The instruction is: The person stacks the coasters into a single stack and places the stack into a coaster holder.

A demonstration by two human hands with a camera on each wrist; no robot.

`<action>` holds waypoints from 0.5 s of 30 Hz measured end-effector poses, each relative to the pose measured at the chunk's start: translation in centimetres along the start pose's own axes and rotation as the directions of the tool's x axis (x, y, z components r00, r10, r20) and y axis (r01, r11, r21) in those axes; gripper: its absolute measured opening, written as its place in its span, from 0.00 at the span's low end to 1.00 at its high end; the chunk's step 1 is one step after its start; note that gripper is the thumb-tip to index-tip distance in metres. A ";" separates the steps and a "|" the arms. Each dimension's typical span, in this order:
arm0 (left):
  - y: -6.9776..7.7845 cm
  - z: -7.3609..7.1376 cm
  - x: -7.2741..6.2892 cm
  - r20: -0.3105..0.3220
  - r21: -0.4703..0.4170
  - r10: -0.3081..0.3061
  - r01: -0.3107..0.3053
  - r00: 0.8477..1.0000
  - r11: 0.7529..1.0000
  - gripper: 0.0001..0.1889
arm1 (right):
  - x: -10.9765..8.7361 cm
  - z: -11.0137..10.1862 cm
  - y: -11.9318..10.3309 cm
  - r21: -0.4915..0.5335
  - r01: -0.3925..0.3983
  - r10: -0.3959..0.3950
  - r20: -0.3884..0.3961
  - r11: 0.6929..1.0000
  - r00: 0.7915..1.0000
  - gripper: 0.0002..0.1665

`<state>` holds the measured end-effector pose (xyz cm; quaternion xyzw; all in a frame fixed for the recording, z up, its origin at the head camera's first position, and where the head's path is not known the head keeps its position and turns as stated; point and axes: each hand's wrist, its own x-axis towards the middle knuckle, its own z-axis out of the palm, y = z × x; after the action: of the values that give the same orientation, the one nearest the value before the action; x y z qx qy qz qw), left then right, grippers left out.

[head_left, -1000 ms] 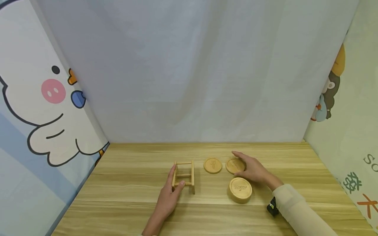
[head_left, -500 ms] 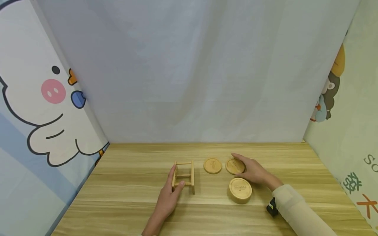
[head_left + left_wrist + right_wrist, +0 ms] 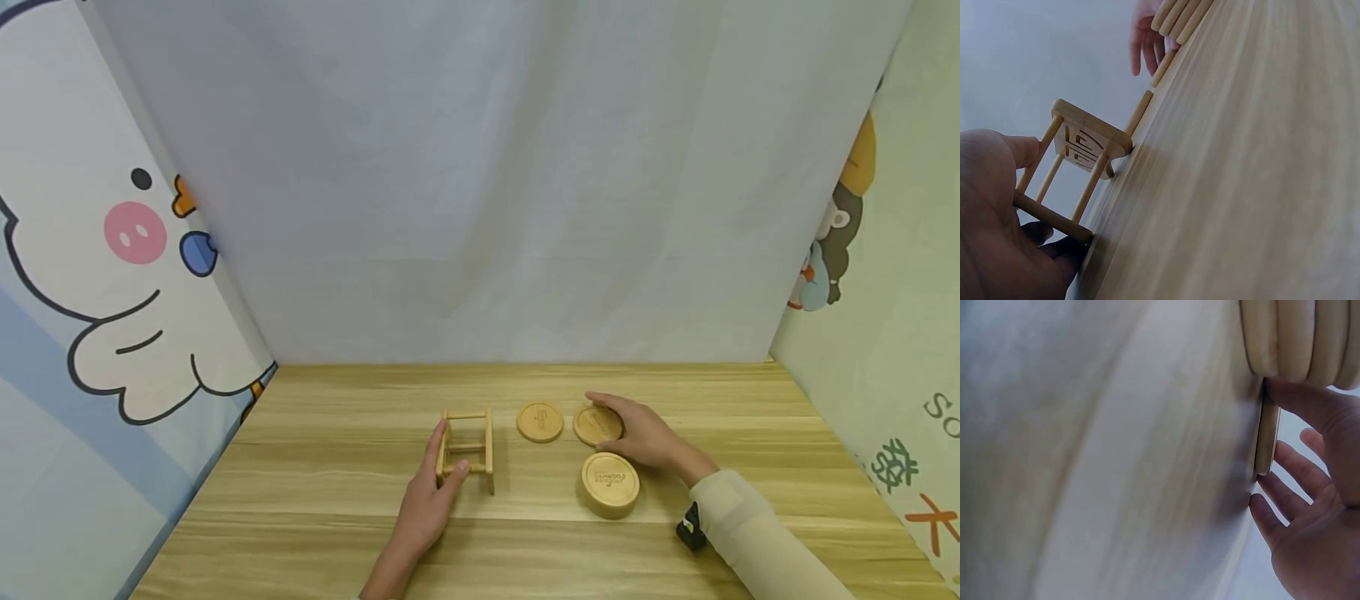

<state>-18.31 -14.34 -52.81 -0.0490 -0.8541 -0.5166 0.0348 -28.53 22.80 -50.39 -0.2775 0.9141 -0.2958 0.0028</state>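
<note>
My left hand [image 3: 426, 507] grips a small wooden coaster holder [image 3: 490, 454] by its left side, thumb and fingers around the frame. The left wrist view shows the cut-out pattern in the holder's side panel [image 3: 1088, 137] and its thin round rods. To the right, my right hand [image 3: 647, 433] spans a round wooden coaster [image 3: 597, 424] lying flat on the table, thumb at its near rim and fingertips at its far rim. A stack of several matching coasters [image 3: 610, 483] stands just in front of that thumb. Another single coaster [image 3: 540, 422] lies between the two hands.
The wood-grain table [image 3: 337, 533] ends at a pale curtain [image 3: 480, 208] behind. Cartoon-printed panels stand left [image 3: 90, 208] and right [image 3: 885, 333]. A small black object [image 3: 691, 529] sits by the right sleeve [image 3: 757, 525].
The fingers of my right hand have drawn in slightly toward the coaster's far rim. My left hand, the holder and the coasters have stayed in place.
</note>
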 end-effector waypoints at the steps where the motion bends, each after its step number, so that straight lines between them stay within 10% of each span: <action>1: 0.0 0.0 0.0 -0.001 -0.002 0.001 -0.001 1.000 1.000 0.39 | 0.0 0.0 0.0 -0.004 0.001 -0.001 -0.003 1.000 1.000 0.48; 15: 0.2 0.0 -0.1 0.007 -0.008 -0.003 0.003 1.000 1.000 0.39 | 0.0 -0.1 0.0 -0.024 -0.012 0.012 -0.032 1.000 0.999 0.47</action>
<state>-18.19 -14.28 -52.65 -0.0499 -0.8523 -0.5197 0.0309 -28.53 22.80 -50.30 -0.2672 0.9192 -0.2889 -0.0136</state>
